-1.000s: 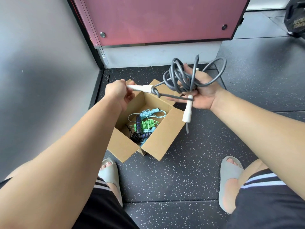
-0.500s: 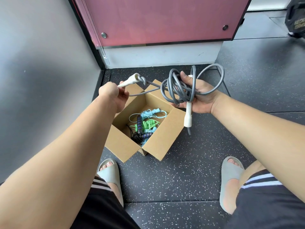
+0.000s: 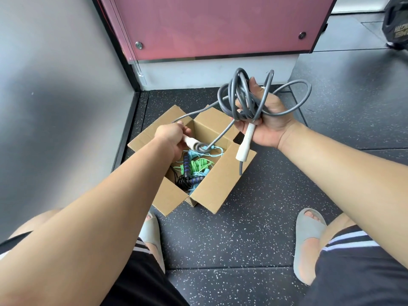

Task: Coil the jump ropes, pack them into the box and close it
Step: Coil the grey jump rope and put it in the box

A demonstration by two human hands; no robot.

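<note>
My right hand (image 3: pixel 267 120) grips a bundle of grey jump rope coils (image 3: pixel 245 96) above the box's far right corner; one white handle (image 3: pixel 246 143) hangs down from that hand. My left hand (image 3: pixel 171 138) holds the rope's other white handle (image 3: pixel 191 142) low over the open cardboard box (image 3: pixel 212 191), and a loose stretch of grey rope runs between the two hands. Inside the box lie a light blue rope (image 3: pixel 207 150), a green rope (image 3: pixel 196 165) and a black rope with dark blue grips (image 3: pixel 187 175).
The box stands on dark speckled floor mats (image 3: pixel 242 228) in a corner, with a grey wall (image 3: pixel 55 96) to the left and a pink panel (image 3: pixel 209 25) behind. My feet in grey slides (image 3: pixel 308 237) are near the box. A black object (image 3: pixel 397 25) sits far right.
My left hand swung the white handle from up beside the coils down over the box. My right hand lifted the coil bundle a little higher.
</note>
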